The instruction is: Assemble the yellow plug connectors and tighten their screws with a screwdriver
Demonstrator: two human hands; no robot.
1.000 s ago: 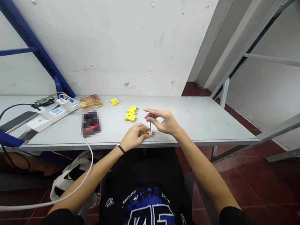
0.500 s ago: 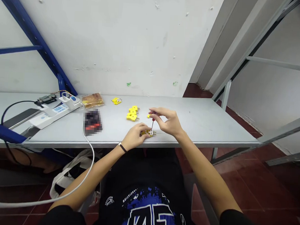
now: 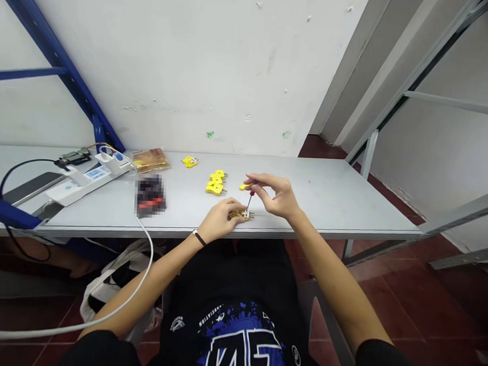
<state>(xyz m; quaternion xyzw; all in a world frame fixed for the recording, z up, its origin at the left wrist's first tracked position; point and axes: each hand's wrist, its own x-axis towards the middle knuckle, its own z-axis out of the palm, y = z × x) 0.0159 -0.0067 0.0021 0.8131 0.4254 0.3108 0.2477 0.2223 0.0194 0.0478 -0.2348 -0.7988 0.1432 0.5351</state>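
At the near edge of the tabletop, the left hand grips a yellow plug flat and steady, while the right hand pinches a small screwdriver, red near the fingers, its slightly tilted tip down at the plug's white centre.

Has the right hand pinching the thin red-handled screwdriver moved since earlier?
Yes, rightward: the right hand sits farther from the resting yellow plastic plugs.
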